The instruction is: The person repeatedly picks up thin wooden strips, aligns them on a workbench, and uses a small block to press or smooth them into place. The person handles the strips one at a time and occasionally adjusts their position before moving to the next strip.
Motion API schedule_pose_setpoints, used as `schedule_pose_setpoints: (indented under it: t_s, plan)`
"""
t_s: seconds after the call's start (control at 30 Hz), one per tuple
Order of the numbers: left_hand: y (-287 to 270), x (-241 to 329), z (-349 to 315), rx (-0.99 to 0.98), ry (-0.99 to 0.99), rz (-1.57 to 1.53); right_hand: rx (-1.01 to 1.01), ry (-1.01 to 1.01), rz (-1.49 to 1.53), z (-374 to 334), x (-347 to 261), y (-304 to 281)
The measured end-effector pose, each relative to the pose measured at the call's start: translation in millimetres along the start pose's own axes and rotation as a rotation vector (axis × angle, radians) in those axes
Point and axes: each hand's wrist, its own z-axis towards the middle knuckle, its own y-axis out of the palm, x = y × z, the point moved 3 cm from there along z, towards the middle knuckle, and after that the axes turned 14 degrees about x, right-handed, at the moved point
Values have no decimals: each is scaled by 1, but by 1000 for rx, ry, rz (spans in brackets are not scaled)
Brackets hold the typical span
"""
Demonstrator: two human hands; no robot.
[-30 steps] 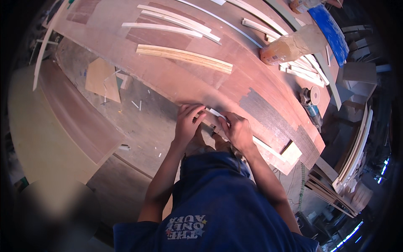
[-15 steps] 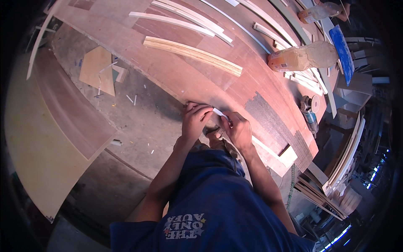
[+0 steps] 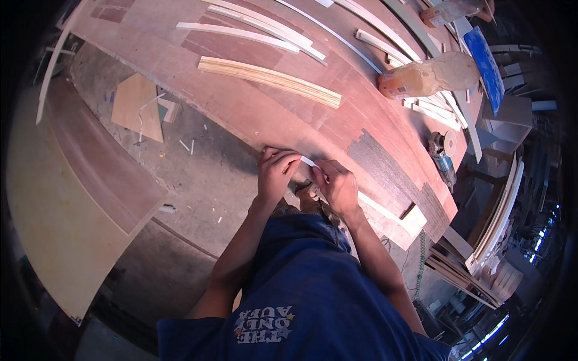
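Both hands have kept to the same spot at the near edge of the counter (image 3: 253, 114) since a second ago, while the view has swung so that more of the floor on the left shows. From the head camera, the counter is a long reddish-brown sheet of board running from upper left to lower right, with a darker patch (image 3: 391, 171) near its right end. Below it lies a dusty grey floor (image 3: 205, 192) scattered with chips, a small tan offcut (image 3: 137, 107), and a large pale sheet (image 3: 57, 240) leaning at the left. Stacked panels (image 3: 494, 234) and shelving fill the dim right side.

On the counter lie a thick pale wooden strip (image 3: 268, 81), several thin white strips (image 3: 253, 30) farther back, a tan bottle on its side (image 3: 427, 77), a blue board (image 3: 486, 63) and a small power tool (image 3: 442, 155) near the right edge.

Left hand (image 3: 276, 174) and right hand (image 3: 338, 186) sit close together, fingers curled. Each grip is pinched on a thin white strip (image 3: 309, 161) held between them at the counter's edge; how tightly, I cannot tell.
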Motion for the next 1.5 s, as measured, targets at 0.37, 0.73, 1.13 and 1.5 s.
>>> schedule_pose_setpoints:
  t_s: [0.37, 0.73, 1.13, 1.5]
  plan:
    - [0, 1, -2, 25, 5, 7, 5, -36, -1, 1, 0, 2]
    - [1, 0, -1, 35, 9, 10, 4, -73, -43, -3, 2, 6]
    - [0, 0, -1, 44, 10, -4, 28, -114, -59, -5, -1, 7]
    - [-1, 1, 0, 47, 16, -6, 20, -128, -82, -4, -3, 8]
